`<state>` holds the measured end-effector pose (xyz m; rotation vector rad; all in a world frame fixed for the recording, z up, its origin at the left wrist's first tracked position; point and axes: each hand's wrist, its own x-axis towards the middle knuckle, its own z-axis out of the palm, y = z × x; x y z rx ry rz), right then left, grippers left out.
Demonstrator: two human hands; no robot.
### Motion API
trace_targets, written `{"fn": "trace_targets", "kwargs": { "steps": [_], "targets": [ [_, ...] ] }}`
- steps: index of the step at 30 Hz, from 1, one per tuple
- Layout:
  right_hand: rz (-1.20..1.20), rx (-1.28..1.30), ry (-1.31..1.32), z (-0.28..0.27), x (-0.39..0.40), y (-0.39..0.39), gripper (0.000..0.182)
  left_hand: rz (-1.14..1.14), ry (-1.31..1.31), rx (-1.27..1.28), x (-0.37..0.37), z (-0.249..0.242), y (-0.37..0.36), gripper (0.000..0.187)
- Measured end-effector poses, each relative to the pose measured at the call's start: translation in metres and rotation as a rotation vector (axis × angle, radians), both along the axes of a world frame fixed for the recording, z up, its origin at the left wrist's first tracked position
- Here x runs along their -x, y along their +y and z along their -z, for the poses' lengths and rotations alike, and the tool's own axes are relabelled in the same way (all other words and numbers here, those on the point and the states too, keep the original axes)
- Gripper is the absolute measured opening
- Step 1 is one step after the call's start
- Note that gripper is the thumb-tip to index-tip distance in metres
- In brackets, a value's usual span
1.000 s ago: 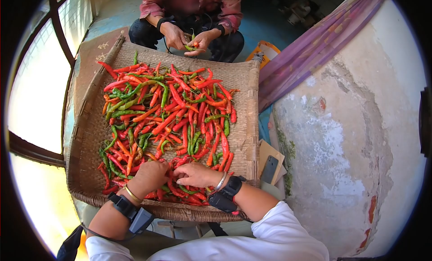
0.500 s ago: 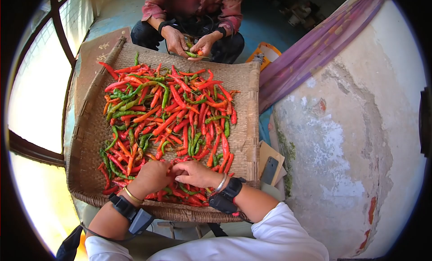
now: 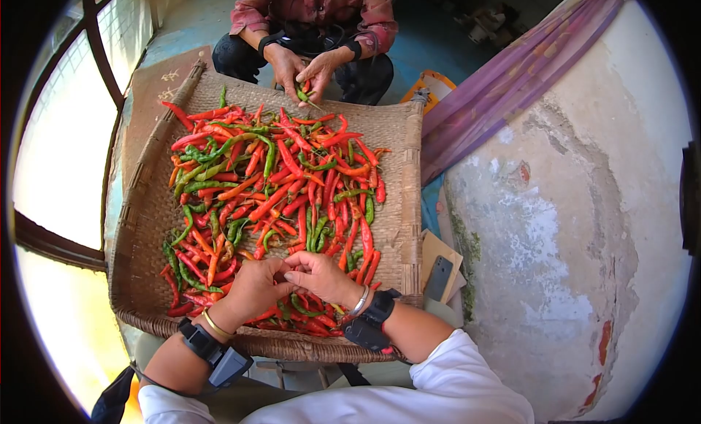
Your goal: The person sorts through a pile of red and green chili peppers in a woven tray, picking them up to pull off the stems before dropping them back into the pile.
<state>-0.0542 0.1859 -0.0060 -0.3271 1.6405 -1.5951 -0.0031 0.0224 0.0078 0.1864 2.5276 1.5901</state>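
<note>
My left hand [image 3: 254, 287] and my right hand [image 3: 323, 279] meet above the near part of a pile of chili peppers [image 3: 270, 194]. Their fingertips are closed and pressed close together; whatever they pinch is hidden from view. The chilies are mostly red, with some green and orange ones mixed in. They lie spread in a shallow woven basket [image 3: 398, 234], and more of them show beneath and in front of my wrists.
Across the basket a co-worker in a red patterned shirt [image 3: 314, 8] holds a chili with green on it [image 3: 304, 94] in both hands. A phone [image 3: 439, 278] lies on cardboard to the right. Beyond it rises a peeling wall [image 3: 555, 227]; windows [image 3: 58, 154] line the left side.
My hands have shifted slightly, with the wrists turned and the fingertips drawn together. The co-worker's hands have moved a little, tilting the chili downward.
</note>
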Motion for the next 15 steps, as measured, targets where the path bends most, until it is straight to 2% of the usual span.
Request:
{"fn": "trace_targets", "kwargs": {
  "steps": [3, 5, 9, 11, 15],
  "targets": [
    [0.011, -0.015, -0.054, 0.003, 0.001, 0.001, 0.015, -0.028, -0.036, 0.018, 0.001, -0.001, 0.001, 0.018],
    [0.013, -0.04, -0.104, 0.003, 0.004, 0.004, 0.014, -0.054, -0.097, -0.062, 0.002, -0.009, 0.001, 0.019],
    [0.103, 0.045, -0.16, -0.003, 0.013, 0.01, 0.011, 0.01, -0.033, -0.064, 0.002, -0.004, -0.007, 0.015],
    [0.196, 0.167, -0.211, -0.011, 0.019, 0.013, 0.011, 0.214, -0.065, 0.253, 0.003, -0.013, -0.012, 0.013],
    [0.297, 0.217, -0.212, -0.01, 0.027, 0.019, 0.012, 0.147, -0.147, 0.167, 0.003, -0.016, -0.013, 0.019]
  ]
}}
